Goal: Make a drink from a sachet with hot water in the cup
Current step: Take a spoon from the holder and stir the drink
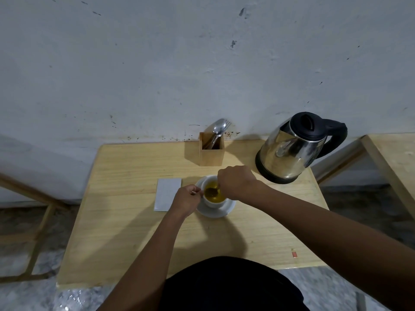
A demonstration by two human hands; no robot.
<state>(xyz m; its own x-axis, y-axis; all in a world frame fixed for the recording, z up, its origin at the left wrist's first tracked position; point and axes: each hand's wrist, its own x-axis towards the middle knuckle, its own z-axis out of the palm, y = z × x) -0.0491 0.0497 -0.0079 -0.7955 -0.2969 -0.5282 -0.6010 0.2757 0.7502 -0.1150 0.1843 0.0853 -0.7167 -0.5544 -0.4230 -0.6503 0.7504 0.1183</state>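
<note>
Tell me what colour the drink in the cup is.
Yellow-green drink, best seen in the head view.

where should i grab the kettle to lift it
By the black handle, reaching in from the right. It arches off the right side of the kettle, turned away from the cup, and leaves an open loop to curl round. The steel body is probably hot, so best left alone.

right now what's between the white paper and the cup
The left hand sits there, pinching a small pale thing beside the cup. It lies over the saucer's left rim and the white paper's right edge. This shows in the head view.
</note>
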